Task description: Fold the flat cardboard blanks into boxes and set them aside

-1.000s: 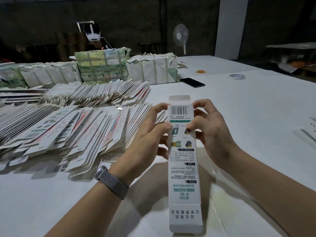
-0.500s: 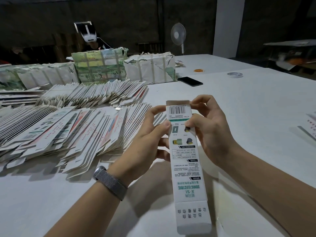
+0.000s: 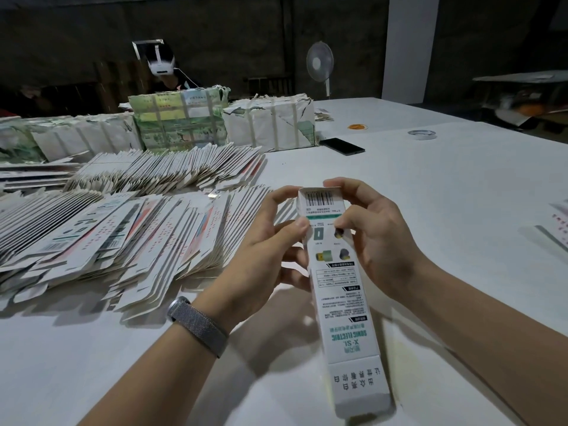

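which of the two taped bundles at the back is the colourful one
The left bundle, printed green and yellow; the right bundle beside it is mostly plain white.

A packing workshop is suggested. A very large white surface is spread with fanned rows of flat cardboard blanks, and strapped bundles of what may be more blanks are stacked behind them. A standing fan, a tape roll and dim bare walls are seen beyond.
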`<state>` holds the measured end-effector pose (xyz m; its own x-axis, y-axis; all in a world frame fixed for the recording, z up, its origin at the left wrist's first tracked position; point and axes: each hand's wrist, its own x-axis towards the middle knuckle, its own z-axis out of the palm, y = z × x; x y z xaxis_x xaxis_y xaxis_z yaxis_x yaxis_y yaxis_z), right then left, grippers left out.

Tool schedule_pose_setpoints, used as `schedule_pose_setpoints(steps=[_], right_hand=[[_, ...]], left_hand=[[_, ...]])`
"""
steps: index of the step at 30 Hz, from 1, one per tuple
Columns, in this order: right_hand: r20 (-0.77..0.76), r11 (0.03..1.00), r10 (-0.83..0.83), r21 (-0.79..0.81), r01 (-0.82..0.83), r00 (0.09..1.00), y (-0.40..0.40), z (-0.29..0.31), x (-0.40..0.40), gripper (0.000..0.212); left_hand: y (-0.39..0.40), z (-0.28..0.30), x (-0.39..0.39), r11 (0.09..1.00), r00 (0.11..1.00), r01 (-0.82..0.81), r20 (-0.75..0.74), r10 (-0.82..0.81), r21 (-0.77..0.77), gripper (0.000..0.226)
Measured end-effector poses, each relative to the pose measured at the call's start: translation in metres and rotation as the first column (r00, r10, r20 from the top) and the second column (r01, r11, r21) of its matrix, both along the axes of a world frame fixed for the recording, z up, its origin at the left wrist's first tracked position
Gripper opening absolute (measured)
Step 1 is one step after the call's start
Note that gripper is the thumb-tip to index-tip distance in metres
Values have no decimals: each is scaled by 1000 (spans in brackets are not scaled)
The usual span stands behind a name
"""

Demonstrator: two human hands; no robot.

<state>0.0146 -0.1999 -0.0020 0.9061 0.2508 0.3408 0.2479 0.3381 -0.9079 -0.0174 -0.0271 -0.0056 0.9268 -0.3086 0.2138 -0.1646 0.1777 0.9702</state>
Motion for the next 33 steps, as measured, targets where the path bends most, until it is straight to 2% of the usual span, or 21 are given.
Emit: schedule_pose_setpoints(steps=[4, 8, 13, 18, 24, 33], right_hand=[[5, 1000, -19, -24, 19, 1000, 0, 2, -2, 37], [-16, 997, -57, -60, 56, 998, 2, 4, -4, 17], [-65, 989, -143, -43, 141, 988, 3, 8, -4, 23], [-107, 993, -105, -62, 99, 989, 3, 5, -4, 14], [-75, 977, -202, -85, 195, 977, 3, 7, -4, 23], [-129, 984, -145, -124, 129, 981, 2, 5, -4, 13]], left_hand=[[0, 0, 0, 1000, 1000, -2, 7, 2, 1, 22], [0, 0, 0, 1000, 1000, -3, 15, 2, 10, 22], [-3, -2, -1, 999, 999, 26, 24, -27, 48, 26], [-1, -4, 0, 997, 999, 25, 32, -27, 68, 28], [-3, -8, 2, 994, 999, 39, 15, -41, 97, 25], [-4, -10, 2, 994, 999, 29, 10, -31, 101, 23]])
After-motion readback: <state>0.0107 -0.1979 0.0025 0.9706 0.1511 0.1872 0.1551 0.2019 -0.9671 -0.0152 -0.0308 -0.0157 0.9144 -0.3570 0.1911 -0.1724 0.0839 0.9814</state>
